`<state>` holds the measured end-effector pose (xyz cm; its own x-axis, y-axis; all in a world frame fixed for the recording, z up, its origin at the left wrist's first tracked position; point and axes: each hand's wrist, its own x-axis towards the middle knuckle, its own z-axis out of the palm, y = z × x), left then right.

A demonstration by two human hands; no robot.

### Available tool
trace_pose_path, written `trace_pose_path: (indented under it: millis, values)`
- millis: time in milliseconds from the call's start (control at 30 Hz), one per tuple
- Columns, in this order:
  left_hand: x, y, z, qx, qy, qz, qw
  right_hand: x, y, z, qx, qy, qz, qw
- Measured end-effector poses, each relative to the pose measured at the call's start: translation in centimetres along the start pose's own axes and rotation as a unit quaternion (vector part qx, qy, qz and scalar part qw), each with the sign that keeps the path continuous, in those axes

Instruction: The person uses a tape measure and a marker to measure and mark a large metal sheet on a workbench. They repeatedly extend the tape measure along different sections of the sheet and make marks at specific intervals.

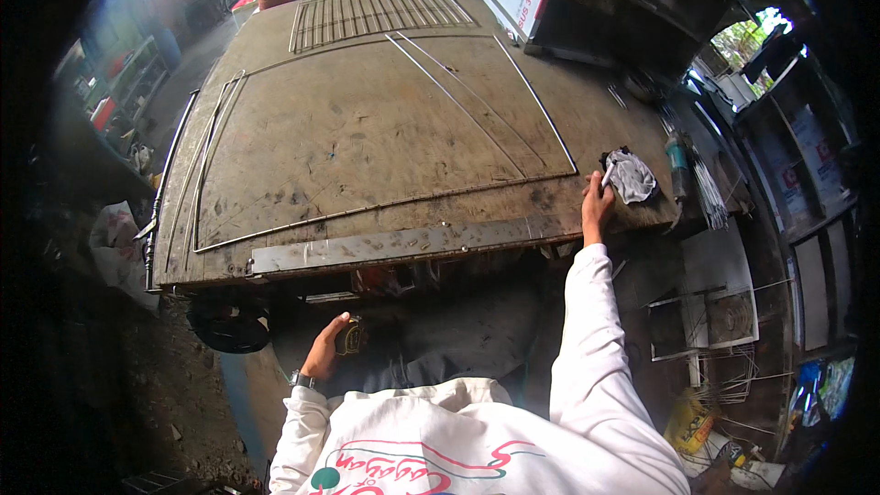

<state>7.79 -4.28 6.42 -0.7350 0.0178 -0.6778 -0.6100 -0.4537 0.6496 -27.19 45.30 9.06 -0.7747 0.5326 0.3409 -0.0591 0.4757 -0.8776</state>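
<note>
A big, worn metal worktable (367, 137) is seen from above. The right hand (596, 204) is stretched out to the table's right front corner. A small white stick, like a marker or piece of chalk (608, 177), is pinched in its fingers, which are closed around it. The tip of the stick is held just beside a crumpled grey and white rag (632, 176) that lies on the table corner.

The left hand (328, 348) is kept low, below the front edge of the table and near the body. A small dark and yellow thing, maybe a tape measure (350, 337), is gripped in it, with the fingers curled around it. A watch (303, 379) is worn on that wrist. White sleeves are worn on both arms.

A long flat metal bar (385, 245) is laid along the front edge of the table. Thin metal rods (477, 105) are spread across the top in long lines. A wire grid (376, 14) is placed at the far end. A bottle (677, 165) is stood just past the rag, at the table's right side.
</note>
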Motion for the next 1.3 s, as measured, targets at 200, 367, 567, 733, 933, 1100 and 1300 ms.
trace_pose_path:
  millis: [200, 367, 567, 733, 933, 1100, 1300]
  values:
    - [0.1, -0.7, -0.6, -0.036, 0.010, 0.016, 0.999, 0.1, 0.5, -0.3, -0.001, 0.001, -0.015, 1.000]
    - [0.4, -0.9, -0.9, -0.058, 0.017, 0.001, 0.998, 0.1, 0.5, -0.4, 0.007, -0.009, -0.027, 1.000]
    - [1.2, -0.4, -1.2, -0.066, 0.030, -0.007, 0.997, -0.2, 0.1, -0.6, 0.016, -0.013, -0.017, 1.000]
    - [1.0, 1.2, 0.3, -0.057, 0.047, -0.005, 0.997, -0.4, -0.3, -0.7, 0.018, -0.020, 0.013, 1.000]
    - [1.4, 1.3, -0.6, -0.089, -0.010, -0.021, 0.996, -0.3, 0.0, 0.0, 0.010, -0.029, 0.026, 0.999]
    - [0.6, 2.5, 1.6, -0.039, -0.131, -0.008, 0.991, 0.5, 0.7, -0.5, 0.019, -0.036, 0.038, 0.998]
    - [0.9, 12.6, 5.9, 0.016, -0.163, 0.057, 0.985, -0.2, 0.9, -0.4, -0.056, -0.012, -0.006, 0.998]
